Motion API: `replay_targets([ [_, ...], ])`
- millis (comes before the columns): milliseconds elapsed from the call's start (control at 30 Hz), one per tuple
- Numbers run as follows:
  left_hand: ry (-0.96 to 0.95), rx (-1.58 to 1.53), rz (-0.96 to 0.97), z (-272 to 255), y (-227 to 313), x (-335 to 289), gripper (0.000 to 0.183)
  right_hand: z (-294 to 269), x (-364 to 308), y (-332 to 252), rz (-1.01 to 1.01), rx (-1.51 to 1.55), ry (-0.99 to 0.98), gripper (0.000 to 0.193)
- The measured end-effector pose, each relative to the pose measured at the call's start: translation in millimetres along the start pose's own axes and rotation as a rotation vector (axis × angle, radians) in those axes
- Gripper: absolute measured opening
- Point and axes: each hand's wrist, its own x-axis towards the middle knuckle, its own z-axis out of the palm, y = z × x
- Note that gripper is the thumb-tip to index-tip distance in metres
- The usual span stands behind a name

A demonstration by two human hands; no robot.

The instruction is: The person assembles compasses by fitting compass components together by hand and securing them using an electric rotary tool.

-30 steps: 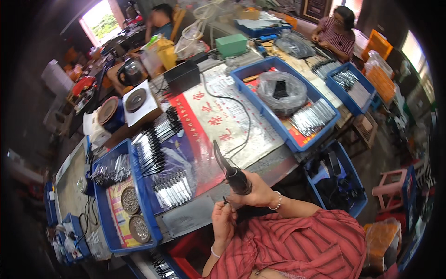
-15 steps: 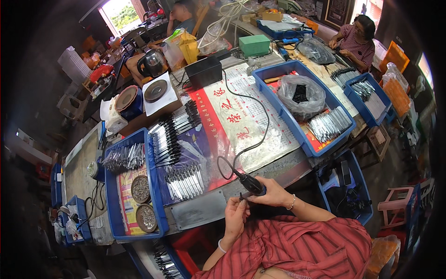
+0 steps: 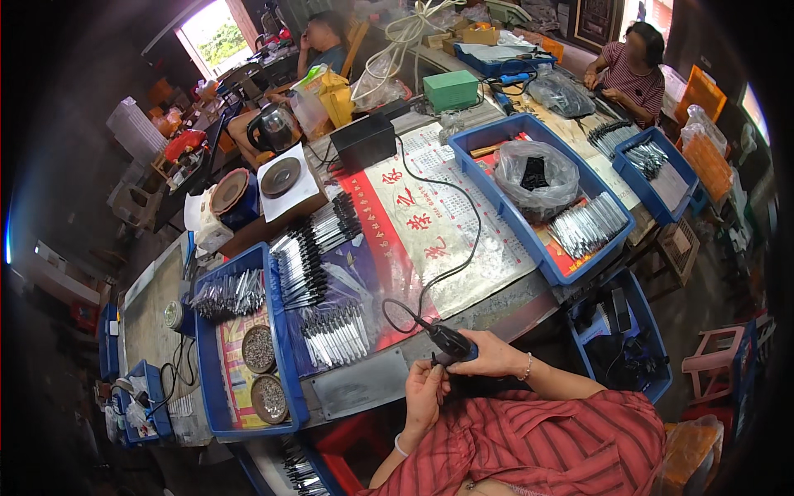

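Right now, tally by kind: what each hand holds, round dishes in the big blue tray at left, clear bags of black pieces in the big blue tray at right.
Corded tool in right hand: 1
Small dark part in left hand: 1
Round dishes: 2
Clear bag of black pieces: 1
Total: 5

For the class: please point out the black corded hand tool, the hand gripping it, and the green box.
Black corded hand tool (image 3: 449,341), head view: middle of its body.
Right hand (image 3: 496,355), head view: back of the hand.
Green box (image 3: 452,94), head view: its front face.
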Motion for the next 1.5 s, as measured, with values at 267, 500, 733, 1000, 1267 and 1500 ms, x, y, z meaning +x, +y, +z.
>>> replay_targets([
  [267, 0.02, 0.031, 0.025, 2, 0, 0, 0.01, -9, -1, -2, 0.154, 0.443, -0.11, 0.041],
  [500, 0.006, 0.032, 0.043, 2, -3, 3, 0.008, -10, -7, 1, 0.072, 0.461, -0.099, 0.043],
  [733, -0.006, -0.014, 0.058, 0, -4, 2, 0.009, -4, -5, 11, 0.034, 0.48, -0.079, 0.042],
  [1000, -0.015, -0.023, 0.072, -1, -6, 4, 0.009, -8, -8, 7, 0.039, 0.475, -0.066, 0.041],
  [1267, 0.01, -0.05, 0.053, 3, -2, 1, 0.009, -9, -6, 6, 0.087, 0.466, -0.111, 0.042],
  [1500, 0.035, -0.005, -0.004, 0, 2, 2, 0.008, -8, -1, 7, 0.121, 0.47, -0.153, 0.046],
])
